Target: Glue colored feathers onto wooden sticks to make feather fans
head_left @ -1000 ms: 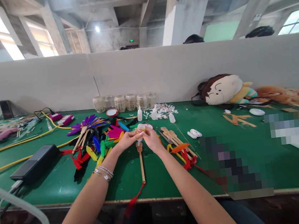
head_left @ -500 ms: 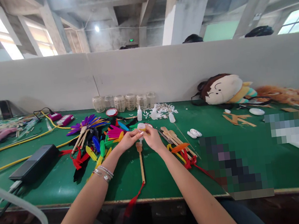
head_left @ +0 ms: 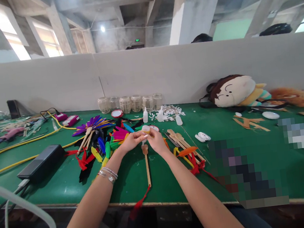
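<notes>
My left hand (head_left: 132, 141) and my right hand (head_left: 156, 141) meet at the middle of the table, fingers closed round a small squeeze bottle (head_left: 145, 129). It is held nozzle down, with its pale, yellowish base on top. Right below lies a flat wooden stick (head_left: 147, 169) with a wider head, pointing away from me. A red ribbon (head_left: 140, 204) is tied to its near end and hangs over the table edge. Left of my hands are loose coloured feathers (head_left: 101, 146). To the right, several wooden sticks (head_left: 181, 140) lie with orange and yellow feathers and red ribbon.
Glass jars (head_left: 125, 104) line the partition, with white squeeze bottles (head_left: 145, 115) and white scraps (head_left: 172, 111) before them. A feather fan (head_left: 94, 126), black power brick (head_left: 42, 163) and yellow cable (head_left: 20, 143) are leftward. An earbud case (head_left: 202, 136) and plush doll (head_left: 234, 91) lie rightward.
The whole view has shifted slightly, so things on the table appear a little further right. Both hands still hold the bottle over the stick's head.
</notes>
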`<state>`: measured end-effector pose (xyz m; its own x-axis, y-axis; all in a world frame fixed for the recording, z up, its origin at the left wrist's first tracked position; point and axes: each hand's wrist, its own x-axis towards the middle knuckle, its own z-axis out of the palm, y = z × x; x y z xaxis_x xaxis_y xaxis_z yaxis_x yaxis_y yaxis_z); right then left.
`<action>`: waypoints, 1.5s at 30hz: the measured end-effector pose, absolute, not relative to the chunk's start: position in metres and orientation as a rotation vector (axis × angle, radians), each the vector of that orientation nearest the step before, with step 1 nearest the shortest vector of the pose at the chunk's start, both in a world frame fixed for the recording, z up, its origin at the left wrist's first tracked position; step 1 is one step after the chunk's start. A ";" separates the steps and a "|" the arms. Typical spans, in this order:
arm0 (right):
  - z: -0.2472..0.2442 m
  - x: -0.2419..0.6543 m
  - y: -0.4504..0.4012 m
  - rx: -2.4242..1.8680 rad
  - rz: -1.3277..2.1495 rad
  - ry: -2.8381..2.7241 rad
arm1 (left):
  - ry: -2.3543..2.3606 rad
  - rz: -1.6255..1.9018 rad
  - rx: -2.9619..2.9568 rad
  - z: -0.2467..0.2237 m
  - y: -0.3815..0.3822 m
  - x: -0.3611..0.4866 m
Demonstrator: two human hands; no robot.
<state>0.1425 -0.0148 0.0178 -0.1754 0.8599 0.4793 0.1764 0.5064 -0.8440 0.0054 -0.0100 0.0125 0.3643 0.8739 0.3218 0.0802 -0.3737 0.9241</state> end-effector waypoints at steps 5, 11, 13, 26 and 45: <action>0.021 0.141 -0.019 -0.920 0.837 -1.627 | 0.877 1.072 1.763 0.011 -0.009 0.001; 0.022 0.139 -0.021 -0.882 0.937 -1.540 | 0.880 1.031 1.743 0.009 -0.006 0.001; 0.022 0.140 -0.021 -0.855 0.967 -1.529 | 0.878 1.032 1.715 0.010 -0.007 0.003; 0.039 0.158 -0.039 -0.876 0.820 -1.825 | 0.758 1.093 1.536 0.015 -0.009 0.006; 0.118 0.324 -0.128 -1.389 1.347 -2.367 | 0.860 1.327 1.267 0.021 -0.016 0.010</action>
